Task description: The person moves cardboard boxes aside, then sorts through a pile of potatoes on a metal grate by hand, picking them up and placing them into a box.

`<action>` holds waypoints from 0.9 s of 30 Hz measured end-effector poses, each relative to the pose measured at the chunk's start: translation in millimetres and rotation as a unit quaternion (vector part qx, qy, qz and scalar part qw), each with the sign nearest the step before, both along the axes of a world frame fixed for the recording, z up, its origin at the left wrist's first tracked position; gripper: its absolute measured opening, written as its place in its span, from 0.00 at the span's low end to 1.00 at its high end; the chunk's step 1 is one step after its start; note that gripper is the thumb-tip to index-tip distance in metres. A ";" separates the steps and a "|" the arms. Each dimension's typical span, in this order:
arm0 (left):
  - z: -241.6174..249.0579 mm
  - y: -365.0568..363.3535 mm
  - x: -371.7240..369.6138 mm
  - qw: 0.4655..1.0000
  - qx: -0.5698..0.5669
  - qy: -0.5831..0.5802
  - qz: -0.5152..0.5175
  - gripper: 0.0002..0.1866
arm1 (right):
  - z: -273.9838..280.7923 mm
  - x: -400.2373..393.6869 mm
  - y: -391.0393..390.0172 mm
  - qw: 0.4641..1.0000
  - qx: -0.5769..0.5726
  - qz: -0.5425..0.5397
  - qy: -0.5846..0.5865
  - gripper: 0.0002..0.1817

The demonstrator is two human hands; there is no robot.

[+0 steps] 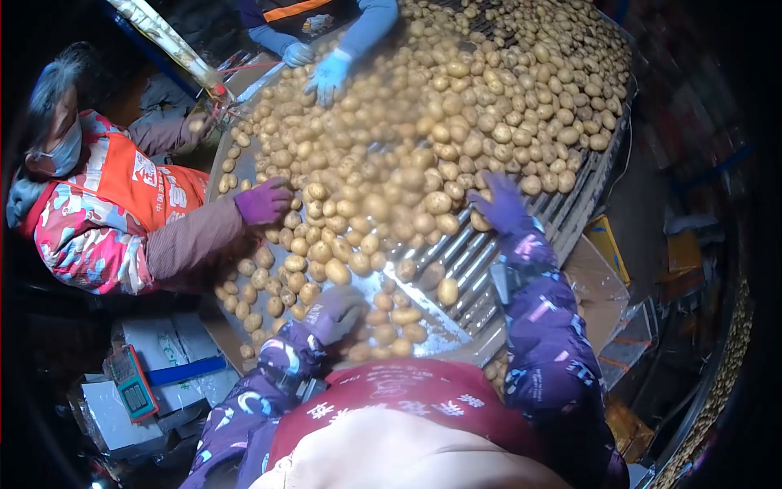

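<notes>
My left hand (336, 314), in a dark greyish-purple glove, is low over the near end of the sorting table, beside a small group of potatoes (395, 319). Its fingers are blurred and turned downward, so their grip does not show. My right hand (498, 202), in a purple glove, reaches out over the slatted rack (533, 232) with fingers spread. Its fingertips are at the lower edge of the big potato heap (481, 106), close to a few loose potatoes. A lone potato (447, 291) lies on the slats between my hands.
A co-worker in an orange apron (155, 183) reaches in from the left with a purple-gloved hand (265, 202). Another person's blue-gloved hands (329, 77) are at the far side. A digital scale (133, 385) stands at lower left; a cardboard box (595, 281) is at right.
</notes>
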State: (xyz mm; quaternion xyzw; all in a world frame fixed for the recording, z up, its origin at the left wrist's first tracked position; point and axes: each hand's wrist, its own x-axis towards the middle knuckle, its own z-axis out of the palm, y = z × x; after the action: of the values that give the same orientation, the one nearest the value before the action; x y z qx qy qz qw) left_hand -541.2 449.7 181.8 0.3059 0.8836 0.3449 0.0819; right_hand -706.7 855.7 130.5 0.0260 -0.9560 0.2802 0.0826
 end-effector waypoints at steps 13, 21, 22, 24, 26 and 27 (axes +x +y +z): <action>-29.7 -30.0 -237.7 0.941 -0.144 0.164 0.260 0.32 | 34.9 90.4 -95.5 0.911 -0.118 0.355 -0.174 0.38; 25.9 54.7 -220.9 0.968 -0.188 0.007 0.166 0.32 | 77.3 0.0 -30.9 0.966 -0.028 0.249 -0.064 0.19; 18.0 57.2 -213.1 0.976 -0.148 0.094 0.132 0.31 | 114.0 -25.1 -48.7 0.976 -0.093 0.151 -0.130 0.19; 7.5 67.6 -197.2 0.981 -0.132 0.082 0.116 0.29 | 68.6 -84.9 -50.9 0.991 -0.068 0.114 -0.026 0.21; -0.2 75.5 -175.0 0.989 -0.117 0.074 0.046 0.30 | 12.4 -129.7 -57.3 0.993 0.021 0.099 0.063 0.23; -6.0 80.6 -159.1 0.992 -0.094 0.082 0.034 0.31 | -0.7 -141.5 -63.3 0.987 0.080 0.097 0.105 0.24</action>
State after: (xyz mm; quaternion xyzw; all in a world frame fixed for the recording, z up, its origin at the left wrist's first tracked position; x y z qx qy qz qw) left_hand -700.3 530.3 175.8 0.2936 0.9258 0.2367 0.0255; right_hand -848.2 792.4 129.7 0.1544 -0.9542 0.2056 0.1528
